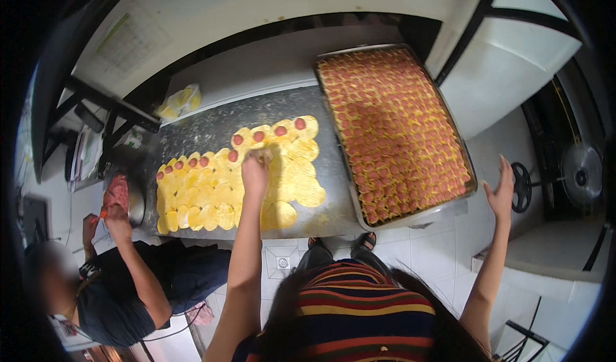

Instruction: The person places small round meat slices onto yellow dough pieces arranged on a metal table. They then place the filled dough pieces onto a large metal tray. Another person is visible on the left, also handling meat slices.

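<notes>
Thin yellow dough rounds overlap in rows on the dark worktop. Small balls of pink meat filling sit on several rounds along the far rows. Over the middle of the rounds, my left hand has its fingers bent together and pointing down. What lies between its fingertips, if anything, I cannot make out. My right hand is held in the air beyond the right edge of the large metal tray, with thumb and fingers apart and nothing in it. Closely packed open-topped dumplings with pink filling fill that tray.
At the left, a co-worker's hands hold an orange-handled tool by a metal bowl of pink meat filling. A plastic bag with yellow contents lies at the worktop's far left. A fan stands at the right.
</notes>
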Tool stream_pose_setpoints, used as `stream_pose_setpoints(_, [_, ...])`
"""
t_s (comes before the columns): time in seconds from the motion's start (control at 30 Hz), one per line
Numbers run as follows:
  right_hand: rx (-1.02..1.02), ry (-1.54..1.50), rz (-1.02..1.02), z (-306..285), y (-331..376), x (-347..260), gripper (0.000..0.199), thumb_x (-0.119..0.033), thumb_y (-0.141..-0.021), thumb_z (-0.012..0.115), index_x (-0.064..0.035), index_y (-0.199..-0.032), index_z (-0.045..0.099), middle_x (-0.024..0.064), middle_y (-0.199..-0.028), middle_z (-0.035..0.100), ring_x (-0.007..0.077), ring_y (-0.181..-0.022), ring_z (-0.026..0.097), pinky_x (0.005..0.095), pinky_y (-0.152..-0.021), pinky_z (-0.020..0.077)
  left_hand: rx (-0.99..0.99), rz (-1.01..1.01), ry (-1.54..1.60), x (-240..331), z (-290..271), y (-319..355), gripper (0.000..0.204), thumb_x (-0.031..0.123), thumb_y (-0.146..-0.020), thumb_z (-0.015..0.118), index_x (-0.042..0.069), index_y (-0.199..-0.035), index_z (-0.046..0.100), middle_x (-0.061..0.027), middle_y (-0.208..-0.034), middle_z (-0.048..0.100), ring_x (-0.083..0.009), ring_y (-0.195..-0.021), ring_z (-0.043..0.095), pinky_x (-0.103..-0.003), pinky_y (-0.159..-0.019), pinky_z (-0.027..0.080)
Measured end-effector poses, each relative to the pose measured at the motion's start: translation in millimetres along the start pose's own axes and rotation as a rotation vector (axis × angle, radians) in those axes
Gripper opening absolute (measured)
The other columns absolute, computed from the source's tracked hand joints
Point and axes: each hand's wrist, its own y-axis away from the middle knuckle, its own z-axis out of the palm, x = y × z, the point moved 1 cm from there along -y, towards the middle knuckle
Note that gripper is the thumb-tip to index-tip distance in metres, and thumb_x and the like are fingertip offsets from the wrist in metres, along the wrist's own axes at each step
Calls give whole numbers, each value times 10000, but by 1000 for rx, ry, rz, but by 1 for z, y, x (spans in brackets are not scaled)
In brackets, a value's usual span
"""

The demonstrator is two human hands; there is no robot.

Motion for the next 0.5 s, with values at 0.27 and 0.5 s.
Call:
stream_pose_setpoints(0.27, [23,-42,105,-27,86,-36,769,38,-679,677,-116,-1367,370,155,-1335,409,322,-1062,517,368,-847,474,-242,-403,-158,-170,0,-111,182,160,-737,672,129,-913,706,-162,-978,660,-336,-900,639,-402,-762,516])
stream_pose_setpoints(0.5, [21,-97,163,-22,110,-88,725,84,-686,643,-127,-1340,410,142,-1316,429,289,-973,547,346,-804,487,-472,-502,-315,-128,-10,-129,255,219,-690,719,119,-924,708,-132,-1032,663,-283,-989,632,-376,-814,516])
